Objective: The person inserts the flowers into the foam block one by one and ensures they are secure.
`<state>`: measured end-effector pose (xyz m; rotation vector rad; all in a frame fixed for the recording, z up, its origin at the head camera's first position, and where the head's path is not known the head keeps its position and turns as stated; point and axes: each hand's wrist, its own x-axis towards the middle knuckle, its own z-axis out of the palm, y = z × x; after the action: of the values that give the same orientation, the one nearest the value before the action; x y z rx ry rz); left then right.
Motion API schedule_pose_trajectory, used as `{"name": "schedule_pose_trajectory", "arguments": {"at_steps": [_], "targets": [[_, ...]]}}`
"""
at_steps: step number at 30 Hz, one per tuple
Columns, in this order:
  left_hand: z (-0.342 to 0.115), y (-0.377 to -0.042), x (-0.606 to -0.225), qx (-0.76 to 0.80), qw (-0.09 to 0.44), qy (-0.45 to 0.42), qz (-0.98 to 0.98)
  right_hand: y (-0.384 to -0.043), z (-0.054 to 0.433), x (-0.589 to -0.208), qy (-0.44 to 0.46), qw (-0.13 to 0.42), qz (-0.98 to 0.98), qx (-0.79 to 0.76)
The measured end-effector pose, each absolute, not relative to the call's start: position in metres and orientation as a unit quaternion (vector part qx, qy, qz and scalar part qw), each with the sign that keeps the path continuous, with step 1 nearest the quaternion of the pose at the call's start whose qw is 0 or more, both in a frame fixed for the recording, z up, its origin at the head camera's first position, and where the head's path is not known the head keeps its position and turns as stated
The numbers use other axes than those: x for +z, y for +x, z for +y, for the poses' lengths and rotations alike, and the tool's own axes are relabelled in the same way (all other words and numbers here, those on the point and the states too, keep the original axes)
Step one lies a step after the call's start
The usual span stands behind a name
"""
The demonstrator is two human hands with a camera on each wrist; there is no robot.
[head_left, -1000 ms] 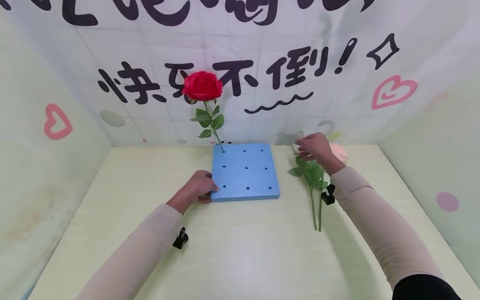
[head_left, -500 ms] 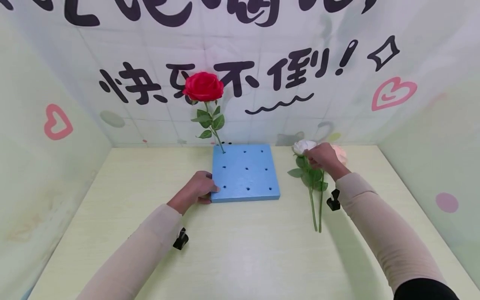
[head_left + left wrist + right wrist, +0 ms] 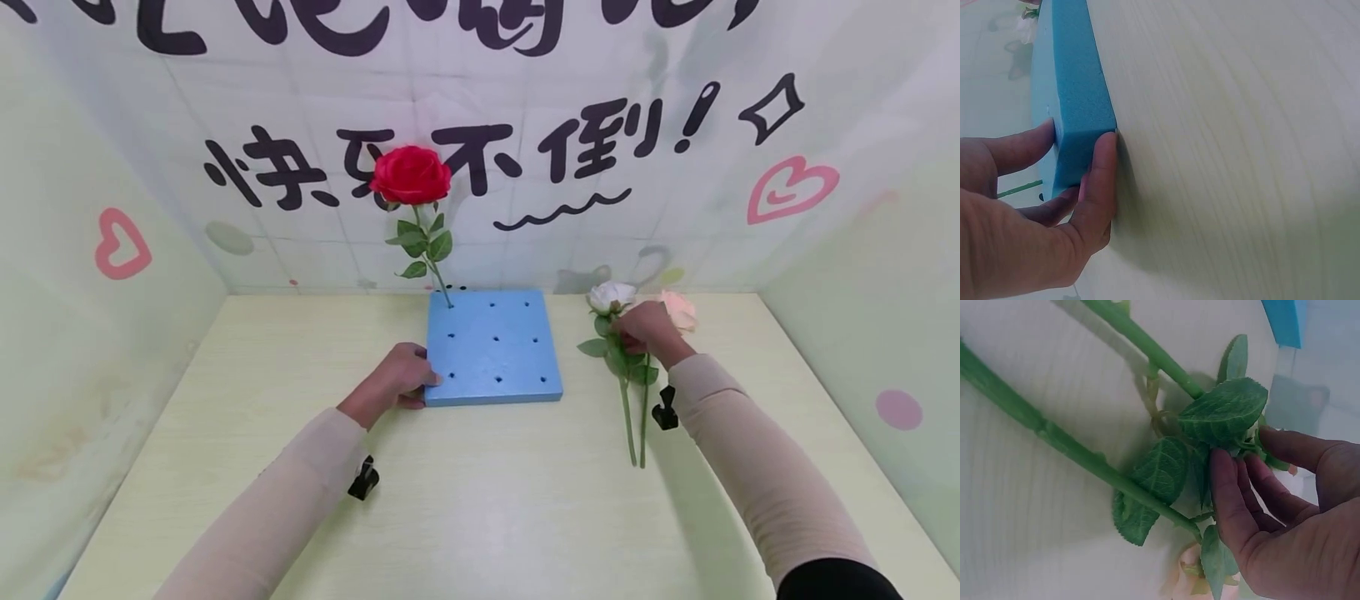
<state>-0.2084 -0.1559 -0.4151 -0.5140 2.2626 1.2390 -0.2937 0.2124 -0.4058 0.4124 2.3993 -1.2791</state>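
Note:
My left hand [image 3: 396,375] grips the near left corner of a flat blue foam block [image 3: 517,358] with several small holes. In the left wrist view its thumb lies on the block's top face and its fingers hold the side and lower edge. A red rose [image 3: 411,177] stands in the block's back left hole, leaning left. On the right, my right hand [image 3: 649,327] pinches the leafy upper stem of a white rose [image 3: 611,297]; leaves partly hide the pinch in the right wrist view. A pale pink rose [image 3: 678,310] lies just beside it.
Both loose stems point toward the near side of the pale wooden table [image 3: 480,500]. A white printed backdrop [image 3: 480,242] rises behind the table, with side walls left and right.
My right hand has come down and nearer from above the white bloom to its stem, uncovering the bloom. The left hand keeps its hold on the foam block.

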Motion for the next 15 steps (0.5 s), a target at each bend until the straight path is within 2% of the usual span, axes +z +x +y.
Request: {"name": "schedule_pose_trajectory", "arguments": {"at_steps": [6, 15], "targets": [[-0.1567, -0.2079, -0.4157, 0.459, 0.251, -0.187, 0.831, -0.2977, 0.2146, -0.4117, 0.133, 0.219, 0.854, -0.452], [-0.1568, -0.2067, -0.4151, 0.462, 0.248, -0.184, 0.831, -0.2936, 0.2116, -0.4034, 0.123, 0.202, 0.862, -0.449]]}}
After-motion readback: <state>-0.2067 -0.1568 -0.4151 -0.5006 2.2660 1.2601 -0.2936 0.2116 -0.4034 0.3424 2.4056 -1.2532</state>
